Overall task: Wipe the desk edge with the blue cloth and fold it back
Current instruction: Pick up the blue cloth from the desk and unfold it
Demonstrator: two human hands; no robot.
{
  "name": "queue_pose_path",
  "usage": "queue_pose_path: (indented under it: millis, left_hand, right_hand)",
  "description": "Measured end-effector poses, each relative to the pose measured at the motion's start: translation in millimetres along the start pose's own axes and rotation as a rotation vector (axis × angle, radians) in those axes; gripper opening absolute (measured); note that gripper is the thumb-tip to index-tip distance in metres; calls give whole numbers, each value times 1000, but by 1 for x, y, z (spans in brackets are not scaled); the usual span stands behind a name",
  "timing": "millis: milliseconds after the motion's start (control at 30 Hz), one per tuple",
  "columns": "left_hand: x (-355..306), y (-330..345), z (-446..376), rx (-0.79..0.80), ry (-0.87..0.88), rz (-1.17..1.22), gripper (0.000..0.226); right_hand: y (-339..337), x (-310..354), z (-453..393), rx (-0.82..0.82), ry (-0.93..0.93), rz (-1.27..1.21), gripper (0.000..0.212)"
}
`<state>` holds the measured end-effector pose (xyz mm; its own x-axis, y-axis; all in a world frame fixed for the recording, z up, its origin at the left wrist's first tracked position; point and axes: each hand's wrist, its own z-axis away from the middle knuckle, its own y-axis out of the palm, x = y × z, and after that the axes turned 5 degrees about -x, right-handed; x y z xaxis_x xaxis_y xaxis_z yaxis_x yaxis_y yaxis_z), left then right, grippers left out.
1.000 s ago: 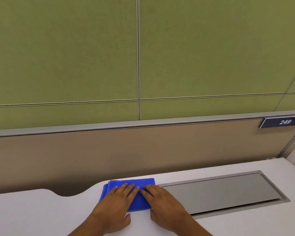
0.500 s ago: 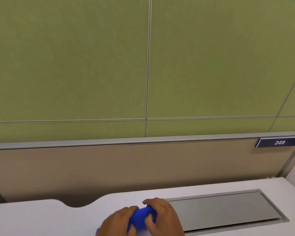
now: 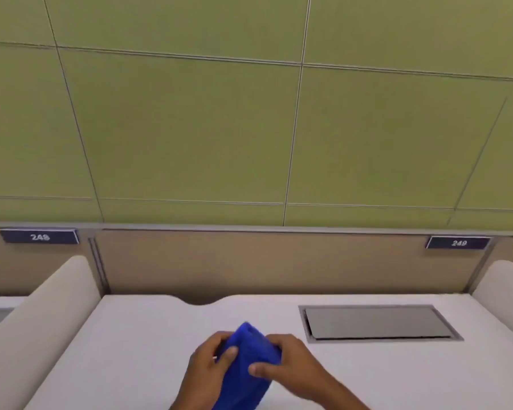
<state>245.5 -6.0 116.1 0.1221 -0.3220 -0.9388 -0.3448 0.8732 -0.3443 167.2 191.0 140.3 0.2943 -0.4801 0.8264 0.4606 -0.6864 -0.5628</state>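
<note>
The blue cloth (image 3: 246,365) is bunched and lifted off the white desk (image 3: 137,344), held between both hands near the bottom middle of the view. My left hand (image 3: 208,371) grips its left side with the thumb pressed on the fabric. My right hand (image 3: 290,365) grips its right side, thumb on the front. The cloth's lower part hangs down past the bottom of the frame. The desk's far edge (image 3: 202,300) has a curved notch just beyond the hands.
A grey metal cable hatch (image 3: 379,324) is set flush in the desk to the right of the hands. Cream side dividers stand at the left (image 3: 42,315) and right (image 3: 504,285). A tan and green partition (image 3: 264,255) with number plates closes the back.
The cloth lay folded flat near the desk's far edge under both palms; both hands have since gathered it, lifted it and drawn it back toward me. The view has widened and tilted.
</note>
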Motion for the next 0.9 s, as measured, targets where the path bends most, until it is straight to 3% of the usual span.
queue_pose_path:
  millis: [100, 200, 300, 400, 533, 667, 900]
  left_hand:
    - [3, -7, 29, -171, 5, 31, 17]
    - [-8, -22, 49, -379, 89, -17, 24]
    - [-17, -41, 64, -248, 113, 78, 5]
    - [-32, -57, 81, -88, 117, 205, 21]
    - [-42, -80, 92, -102, 133, 271, 26]
    - [-49, -106, 98, -42, 147, 349, 16]
    - [-53, -155, 96, -80, 136, 340, 36]
  right_hand:
    - [16, 24, 25, -39, 11, -70, 23]
    - [35, 51, 39, -146, 13, -139, 22]
    - [47, 73, 53, -251, 3, -123, 23]
    - [59, 95, 64, -259, -37, -160, 25]
    - [73, 119, 74, -188, -133, -247, 14]
    - [84, 135, 79, -266, -107, -287, 15]
    - [78, 162, 87, -363, -12, -462, 18]
